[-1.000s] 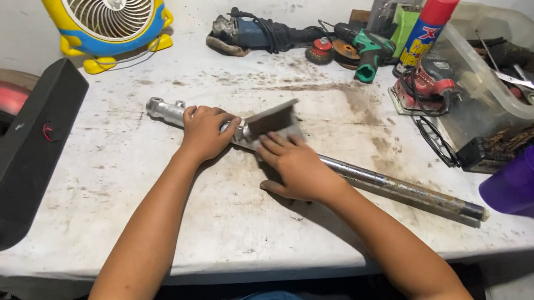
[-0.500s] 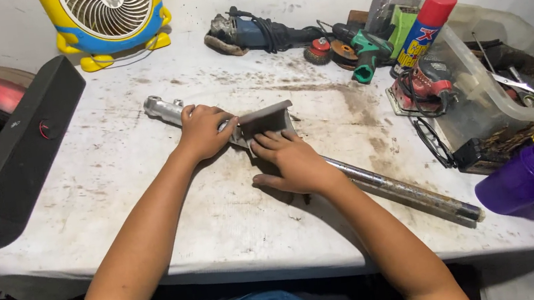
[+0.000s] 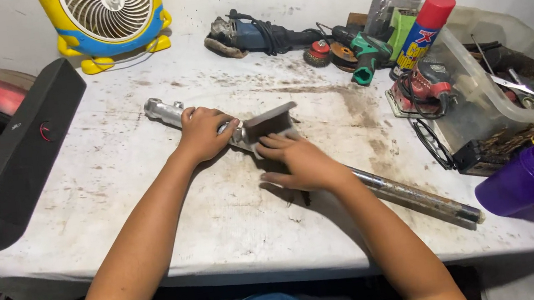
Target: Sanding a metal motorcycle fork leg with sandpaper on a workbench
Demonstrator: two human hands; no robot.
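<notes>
A long metal shaft (image 3: 413,196) lies diagonally across the stained white table (image 3: 152,203), its fitted end at the upper left. My left hand (image 3: 203,132) grips the shaft near that end. A grey sheet of abrasive paper (image 3: 271,123) is folded over the shaft in the middle. My right hand (image 3: 301,163) presses on the sheet and the shaft beneath it, fingers curled over them.
A yellow and blue fan (image 3: 110,19) stands at the back left, a black speaker bar (image 3: 17,158) at the left edge. An angle grinder (image 3: 254,35), green drill (image 3: 366,51), spray can (image 3: 424,30), sander (image 3: 424,85), clear tool bin (image 3: 507,86) and purple cup (image 3: 530,179) crowd the right.
My right hand has slid slightly along the shaft with the abrasive sheet. My left hand keeps its grip in the same place.
</notes>
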